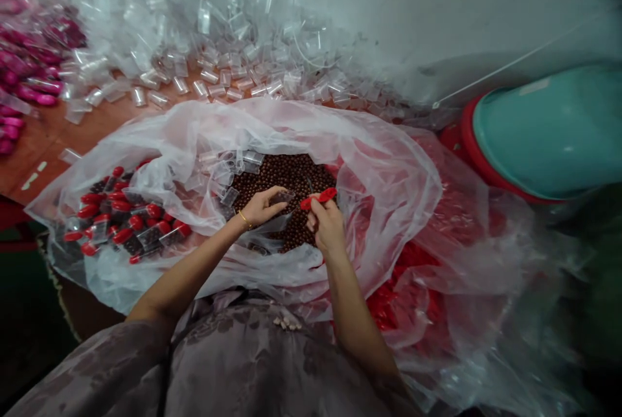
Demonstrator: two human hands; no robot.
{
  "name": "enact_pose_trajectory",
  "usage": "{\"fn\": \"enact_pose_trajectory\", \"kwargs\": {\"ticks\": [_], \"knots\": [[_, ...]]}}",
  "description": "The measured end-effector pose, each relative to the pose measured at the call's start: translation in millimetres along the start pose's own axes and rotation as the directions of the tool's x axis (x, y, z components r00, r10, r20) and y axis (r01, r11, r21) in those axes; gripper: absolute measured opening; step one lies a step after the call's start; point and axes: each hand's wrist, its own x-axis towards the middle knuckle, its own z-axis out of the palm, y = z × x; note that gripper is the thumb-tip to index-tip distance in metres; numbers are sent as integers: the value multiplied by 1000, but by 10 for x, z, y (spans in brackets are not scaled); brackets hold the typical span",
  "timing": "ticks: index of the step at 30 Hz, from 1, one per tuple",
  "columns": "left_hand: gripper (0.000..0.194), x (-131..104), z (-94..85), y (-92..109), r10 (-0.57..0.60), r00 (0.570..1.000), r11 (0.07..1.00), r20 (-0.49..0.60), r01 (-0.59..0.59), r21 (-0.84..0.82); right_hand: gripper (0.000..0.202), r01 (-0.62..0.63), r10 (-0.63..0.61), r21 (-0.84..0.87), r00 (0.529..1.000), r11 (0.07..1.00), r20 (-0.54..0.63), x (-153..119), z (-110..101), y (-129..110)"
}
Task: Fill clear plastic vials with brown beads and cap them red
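The plastic bag point(393, 151) was big, thin, cloudy and crinkly, with soft folds. The counter point(53, 138) behind it looked flat and orange-brown. A smooth, round, blue-green bucket point(549, 132) with red around its rim was at the right. Shiny clear tubes point(204, 90) made a big heap behind the bag, and smooth pink pieces point(46, 98) made another at the far left. The beads point(272, 174) were round, brown and tiny.

The bag's wide mouth held the beads in the middle, with a few clear tubes to their left. Red-capped tubes point(124, 236) with dark stuff inside lay piled among the plastic at the left. Red pieces point(396, 300) showed through the plastic at the right.

The bag's edge made a loose ring, with open room over the beads. There, the left hand's point(262, 208) grip pinched a see-through tube point(284, 197). The right hand's point(328, 226) grip pinched a red cap point(318, 199) near it.
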Motion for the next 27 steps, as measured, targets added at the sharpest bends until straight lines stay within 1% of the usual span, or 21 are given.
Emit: {"fn": "enact_pose_trajectory", "kwargs": {"ticks": [2, 3, 4, 5, 7, 9, 10, 12, 14, 15, 17, 18, 20, 22, 23, 24, 25, 26, 27], "knots": [[38, -140, -7, 74, 1, 998, 1000, 62, 1, -22, 29, -107, 105, 206, 994, 973, 21, 82, 96, 62], [38, -197, -1, 101, -4, 996, 999, 85, 8, -39, 30, -122, 120, 261, 993, 958, 23, 86, 124, 90], [38, -244, 12, 120, -10, 996, 998, 93, 16, -66, 29, -109, 108, 272, 994, 956, 21, 71, 141, 118], [38, -283, 30, 134, -14, 996, 994, 93, 23, -106, 26, -74, 75, 250, 997, 965, 6, 42, 148, 147], [38, -340, 75, 150, -29, 996, 975, 90, 48, -217, 21, 15, -12, 148, 1000, 989, -22, -38, 142, 203], [38, -381, 125, 159, -80, 990, 935, 113, 114, -335, 22, 58, -55, 76, 998, 995, -42, -119, 123, 242], [38, -397, 150, 163, -107, 985, 912, 133, 150, -381, 24, 34, -31, 76, 998, 997, -50, -153, 114, 250], [40, -423, 203, 171, -134, 980, 880, 150, 187, -437, 28, -102, 110, 125, 992, 987, -57, -205, 104, 248], [45, -436, 267, 174, -133, 986, 875, 105, 167, -454, 33, -258, 269, 170, 962, 951, -47, -241, 112, 234], [47, -436, 304, 172, -139, 988, 876, 64, 153, -457, 35, -310, 321, 176, 946, 934, -40, -257, 124, 232], [48, -426, 375, 160, -190, 982, 875, -9, 165, -455, 37, -353, 364, 182, 931, 918, -32, -289, 156, 244], [47, -417, 404, 151, -221, 975, 873, -23, 187, -450, 38, -360, 371, 188, 928, 914, -25, -306, 171, 260], [46, -402, 432, 126, -256, 967, 881, -9, 230, -414, 41, -378, 385, 182, 923, 907, -2, -335, 180, 306], [45, -398, 416, 101, -232, 973, 914, 8, 220, -341, 45, -402, 403, 107, 915, 909, 19, -353, 146, 354], [43, -402, 395, 92, -205, 979, 934, 7, 197, -296, 47, -388, 387, 33, 922, 921, 12, -355, 109, 374], [41, -411, 368, 87, -174, 985, 954, 6, 170, -248, 49, -338, 338, -56, 941, 940, -15, -352, 59, 387], [39, -423, 340, 86, -144, 989, 970, 15, 144, -196, 53, -250, 246, -153, 968, 956, -47, -346, 1, 393], [37, -437, 313, 89, -117, 992, 982, 36, 121, -144, 57, -131, 121, -252, 991, 959, -55, -337, -64, 391], [35, -451, 289, 94, -98, 993, 990, 63, 104, -94, 59, 8, -14, -347, 1000, 938, -15, -327, -129, 382]]}}
